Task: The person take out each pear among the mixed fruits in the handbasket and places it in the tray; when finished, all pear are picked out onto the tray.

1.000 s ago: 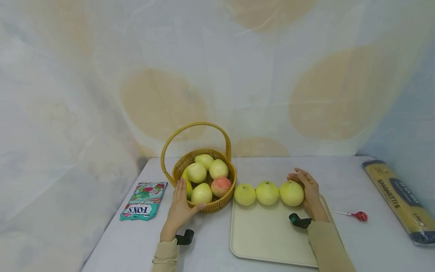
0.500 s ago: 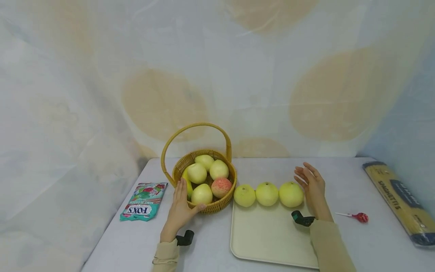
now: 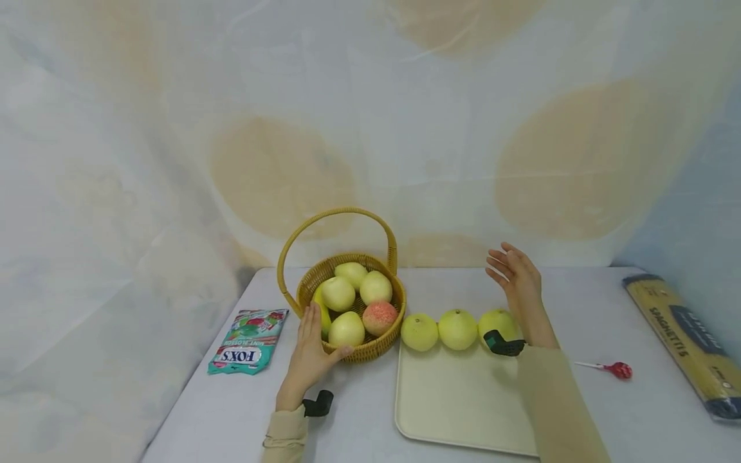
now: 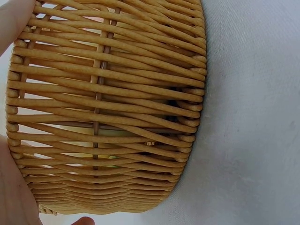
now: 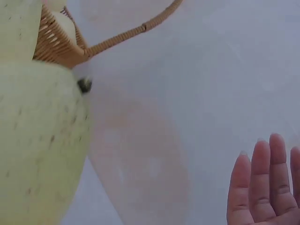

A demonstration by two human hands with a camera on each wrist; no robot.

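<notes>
My left hand (image 3: 309, 357) lies against the left front side of a wicker basket (image 3: 373, 349), fingers straight and thumb spread along its rim. In the left wrist view the woven wall (image 4: 108, 108) fills most of the frame. Inside the basket sit several pale green round fruits (image 3: 346, 330), a reddish peach (image 3: 379, 317) and a yellow banana (image 3: 320, 308), partly hidden. My right hand (image 3: 523, 292) is raised behind a row of three yellow-green round fruits (image 3: 458, 329), holding nothing. In the right wrist view its fingers (image 5: 260, 183) are extended, apart from the large speckled fruit (image 5: 37, 140).
A cream tray (image 3: 457, 405) lies below the row of fruits, partly under the right sleeve. Left of the basket is a teal Fox's candy bag (image 3: 249, 342). Rightward are a red lollipop (image 3: 619, 370) and a spaghetti pack (image 3: 683, 344). A fabric backdrop hangs behind the table.
My right hand has left the rightmost fruit of the row and moved up and away toward the back. The left hand stays against the basket, and the fruits keep their places.
</notes>
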